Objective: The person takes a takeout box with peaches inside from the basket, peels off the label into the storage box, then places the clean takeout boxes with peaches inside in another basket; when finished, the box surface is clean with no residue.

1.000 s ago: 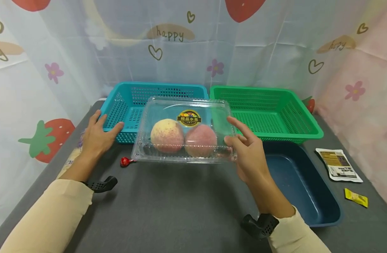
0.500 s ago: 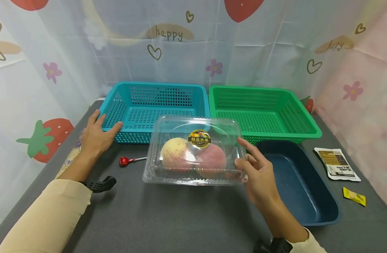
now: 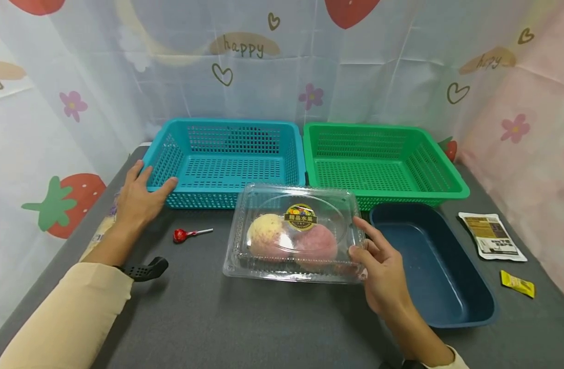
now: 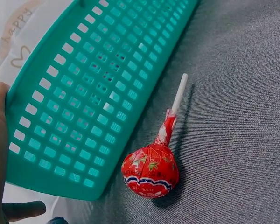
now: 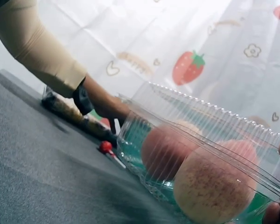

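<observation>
My left hand rests at the left front corner of the blue plastic basket, fingers spread along its side. In the left wrist view, the basket wall stands beside a red-wrapped lollipop on the grey cloth. My right hand holds a clear plastic fruit box by its right side, thumb and fingers pinching the edge. Two peaches, a yellowish one and a pink one, sit inside the lidded box, under a round black-and-gold label. The box is in front of both baskets.
A green basket stands right of the blue one. Before it lies a dark blue basin. Farther right are a white-and-brown packet and a small yellow packet. A long packaged item lies partly behind my left arm.
My right hand has brought the fruit box back from over the baskets, toward me and to the right. The lollipop's stick has come into view. My left hand has stayed at the basket corner.
</observation>
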`<act>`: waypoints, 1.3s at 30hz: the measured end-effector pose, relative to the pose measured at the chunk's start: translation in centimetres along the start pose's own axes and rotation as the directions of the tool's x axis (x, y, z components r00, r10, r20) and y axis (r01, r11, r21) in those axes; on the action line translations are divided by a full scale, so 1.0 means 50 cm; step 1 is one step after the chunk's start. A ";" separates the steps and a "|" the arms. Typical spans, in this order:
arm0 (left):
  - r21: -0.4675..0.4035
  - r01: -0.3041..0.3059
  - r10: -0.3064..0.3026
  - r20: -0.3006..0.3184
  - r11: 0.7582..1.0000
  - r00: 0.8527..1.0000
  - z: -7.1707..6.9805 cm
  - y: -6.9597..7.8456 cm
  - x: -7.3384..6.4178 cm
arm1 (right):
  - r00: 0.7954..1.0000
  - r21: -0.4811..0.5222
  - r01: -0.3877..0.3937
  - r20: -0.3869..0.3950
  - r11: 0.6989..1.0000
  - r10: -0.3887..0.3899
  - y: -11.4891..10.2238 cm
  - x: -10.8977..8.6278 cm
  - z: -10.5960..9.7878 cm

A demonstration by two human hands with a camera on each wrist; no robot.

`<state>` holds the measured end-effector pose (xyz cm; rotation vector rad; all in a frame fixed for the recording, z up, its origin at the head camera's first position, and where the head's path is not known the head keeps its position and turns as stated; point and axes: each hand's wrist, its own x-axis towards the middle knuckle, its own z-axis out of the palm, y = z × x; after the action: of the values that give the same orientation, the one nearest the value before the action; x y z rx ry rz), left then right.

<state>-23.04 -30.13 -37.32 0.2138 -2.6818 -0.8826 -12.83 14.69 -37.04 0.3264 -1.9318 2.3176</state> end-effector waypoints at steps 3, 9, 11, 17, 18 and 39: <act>0.001 -0.004 0.004 -0.005 1.000 1.000 0.000 -0.001 0.001 | 1.000 -0.005 0.003 -0.008 1.000 -0.003 0.010 -0.001 -0.001; -0.007 -0.009 0.009 -0.006 1.000 1.000 0.001 -0.002 0.000 | 0.999 -0.006 -0.017 -0.033 1.000 0.017 0.021 -0.004 0.001; -0.010 -0.009 0.009 -0.004 1.000 1.000 0.002 -0.003 -0.001 | 0.999 -0.007 -0.021 -0.034 1.000 0.020 0.023 -0.006 0.000; 0.002 -0.009 0.009 -0.010 1.000 1.000 0.004 -0.003 -0.001 | 0.999 -0.012 -0.003 -0.038 1.000 0.002 0.027 -0.014 -0.004; 0.004 -0.008 0.008 -0.013 1.000 1.000 0.004 -0.003 0.000 | 0.999 -0.012 -0.002 -0.038 1.000 0.002 0.028 -0.015 -0.005; 0.006 0.000 0.000 -0.002 1.000 1.000 0.002 0.002 0.002 | 0.984 -0.069 -0.139 -0.121 0.988 0.130 0.051 -0.008 -0.013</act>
<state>-23.17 -30.03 -37.32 0.2152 -2.6832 -0.8740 -13.04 14.86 -39.69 0.0539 -2.0382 2.2762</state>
